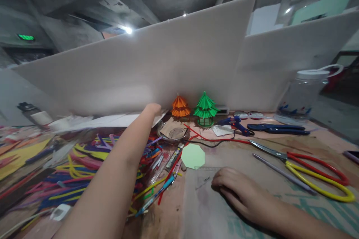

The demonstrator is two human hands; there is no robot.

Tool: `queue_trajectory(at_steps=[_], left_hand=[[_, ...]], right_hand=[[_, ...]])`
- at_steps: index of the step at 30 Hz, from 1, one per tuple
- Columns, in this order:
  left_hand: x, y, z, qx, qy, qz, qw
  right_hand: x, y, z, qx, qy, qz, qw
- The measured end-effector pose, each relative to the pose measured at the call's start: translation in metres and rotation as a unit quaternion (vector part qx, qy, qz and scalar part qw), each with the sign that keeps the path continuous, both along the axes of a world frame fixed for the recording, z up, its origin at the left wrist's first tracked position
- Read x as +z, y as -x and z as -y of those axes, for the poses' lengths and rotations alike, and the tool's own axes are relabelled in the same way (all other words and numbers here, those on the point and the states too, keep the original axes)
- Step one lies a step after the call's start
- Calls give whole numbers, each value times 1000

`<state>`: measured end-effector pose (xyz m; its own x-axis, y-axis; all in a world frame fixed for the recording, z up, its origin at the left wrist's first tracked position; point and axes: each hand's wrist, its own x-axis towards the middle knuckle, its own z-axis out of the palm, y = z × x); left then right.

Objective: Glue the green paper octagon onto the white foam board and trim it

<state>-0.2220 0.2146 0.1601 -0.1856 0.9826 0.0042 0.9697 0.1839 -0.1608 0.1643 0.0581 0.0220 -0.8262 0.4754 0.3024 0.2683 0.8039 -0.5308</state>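
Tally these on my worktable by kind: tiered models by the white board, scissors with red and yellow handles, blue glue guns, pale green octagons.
Tiered models: 2 (orange model, green model)
Scissors: 1
Glue gun: 1
Pale green octagon: 1
Total: 5

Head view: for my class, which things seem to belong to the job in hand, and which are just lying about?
Probably in the job, being nearest the hands:
green octagon, near the right hand
clear ruler, by that hand's fingers
white sheet, by the left hand

Probably just lying about, untouched:
scissors
pliers
bottle
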Motion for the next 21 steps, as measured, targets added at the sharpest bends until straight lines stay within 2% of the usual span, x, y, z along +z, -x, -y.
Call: queue_trajectory(at_steps=[4,8,12,15,17,19,21], left_hand=[[10,6,8,-5,-59,12,998],[38,11,43,-3,-196,45,980],[73,0,105,-14,-373,84,924],[81,-25,150,-62,-467,144,870],[72,-45,169,-108,-463,219,852],[54,-67,180,-167,-360,462,793],[33,-90,186,-172,-237,593,750]], right_hand=[[-2,1,-2,-4,12,-6,1000],[-3,1,-3,-2,16,-19,1000],[-5,1,-3,-21,19,-27,999],[-4,-1,-8,-79,41,-69,994],[4,-5,-17,-130,93,-136,978],[20,-13,-25,-156,174,-227,945],[40,-25,-30,-132,277,-315,898]])
